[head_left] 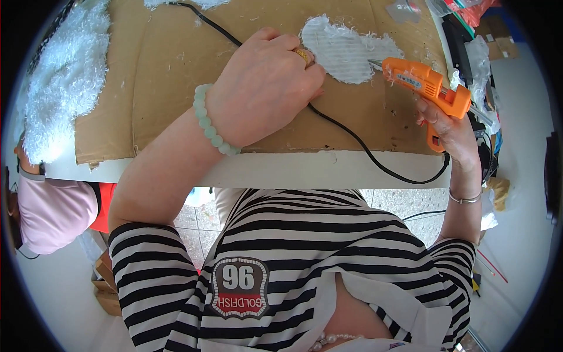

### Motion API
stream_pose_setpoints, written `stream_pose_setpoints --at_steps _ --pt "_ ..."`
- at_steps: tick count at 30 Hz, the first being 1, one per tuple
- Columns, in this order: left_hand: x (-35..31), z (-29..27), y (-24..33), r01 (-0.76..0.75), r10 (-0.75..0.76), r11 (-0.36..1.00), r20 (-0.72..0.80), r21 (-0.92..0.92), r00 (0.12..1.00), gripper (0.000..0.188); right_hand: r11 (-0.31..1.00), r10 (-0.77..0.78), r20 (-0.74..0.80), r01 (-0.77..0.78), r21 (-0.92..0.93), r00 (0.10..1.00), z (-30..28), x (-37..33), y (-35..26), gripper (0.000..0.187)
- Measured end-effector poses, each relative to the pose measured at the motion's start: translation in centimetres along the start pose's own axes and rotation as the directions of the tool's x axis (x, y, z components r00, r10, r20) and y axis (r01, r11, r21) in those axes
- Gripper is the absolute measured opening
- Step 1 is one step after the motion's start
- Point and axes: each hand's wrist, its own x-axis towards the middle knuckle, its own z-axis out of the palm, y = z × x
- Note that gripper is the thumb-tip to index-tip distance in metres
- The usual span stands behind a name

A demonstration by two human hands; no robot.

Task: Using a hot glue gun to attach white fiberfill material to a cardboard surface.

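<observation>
My right hand [441, 122] grips an orange glue gun [417, 77] by its handle. The metal nozzle points left and meets the right edge of a white, ribbed fabric piece [343, 50] with frayed edges, lying flat on brown cardboard [170, 82]. My left hand [267, 88], back up and fingers curled, lies against the left edge of that piece. Its fingertips are hidden below it, so what they pinch, if anything, cannot be made out. A black cord [358, 141] runs from the glue gun's handle, passes under my left hand and continues to the upper left.
White fluffy fabric [67, 82] covers the table's left side. Another person in a pink top [56, 211] is beyond it, one hand near the fabric. Plastic bags [480, 64] and a black box-like thing [456, 47] crowd the right edge. A white table edge [258, 170] borders the cardboard.
</observation>
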Motion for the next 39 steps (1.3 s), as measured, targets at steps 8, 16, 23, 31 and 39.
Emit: stream_pose_setpoints --at_steps 8,16,23,31,39 --pt "0.0 0.6 -0.2 -0.046 0.045 0.999 -0.145 -0.001 0.988 0.014 0.997 0.058 0.009 -0.058 -0.059 0.998 0.2 0.1 -0.1 0.025" --pt "0.0 0.5 -0.2 -0.047 0.046 0.999 -0.141 0.0 0.989 0.014 0.989 0.129 0.046 -0.125 -0.083 0.991 -0.1 -0.1 0.2 0.025" --pt "0.0 -0.1 0.0 -0.005 0.005 1.0 0.008 0.012 1.0 0.017 0.99 0.135 0.041 -0.133 -0.049 0.99 0.2 -0.4 0.1 0.029" --pt "0.0 0.5 -0.2 -0.041 0.04 0.999 -0.147 -0.009 0.988 0.014 0.999 0.048 0.004 -0.048 0.007 0.999 0.2 -0.4 -0.4 0.03" --pt "0.0 0.5 -0.3 -0.048 0.046 0.999 -0.143 -0.011 0.989 0.014 0.999 -0.045 -0.026 0.044 -0.032 0.999 0.0 0.7 0.2 0.037"
